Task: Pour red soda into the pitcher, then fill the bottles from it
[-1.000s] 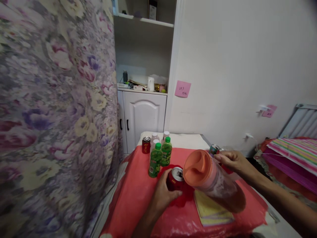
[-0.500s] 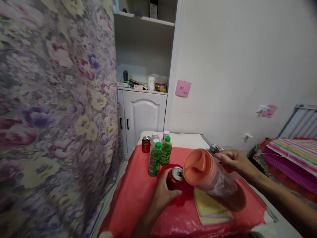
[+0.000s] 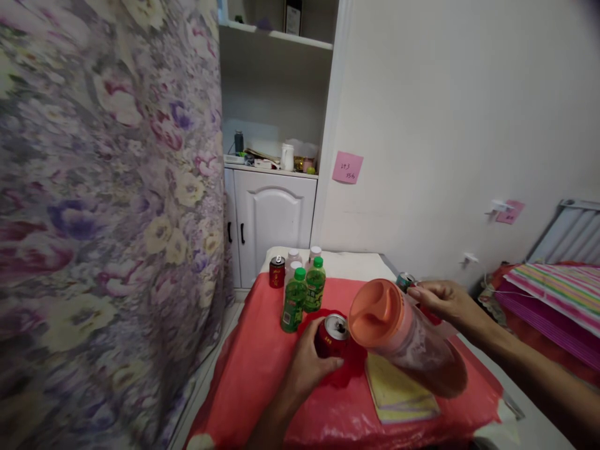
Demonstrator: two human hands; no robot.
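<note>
My left hand (image 3: 309, 359) is wrapped round a dark red drink can (image 3: 332, 337), which stands upright with its top opened, over a red mat (image 3: 351, 365). My right hand (image 3: 435, 300) grips the handle side of a clear pitcher (image 3: 422, 350) with an orange lid (image 3: 376, 314). The pitcher is tilted, its lid leaning toward the can's top, and brownish liquid lies in its lower part. I cannot make out any stream between lid and can. Two green-capped bottles (image 3: 294, 303) stand just beyond my left hand.
Behind the green bottles are several white-capped bottles (image 3: 293, 256) and another red can (image 3: 277, 272). A folded yellow cloth (image 3: 398, 390) lies under the pitcher on the red table cover (image 3: 253, 375). One more can (image 3: 404, 281) stands behind my right hand. A floral curtain (image 3: 112, 219) hangs at left.
Almost nothing differs. Both hands keep their hold, and the pitcher stays tilted beside the can; the view has shifted very slightly.
</note>
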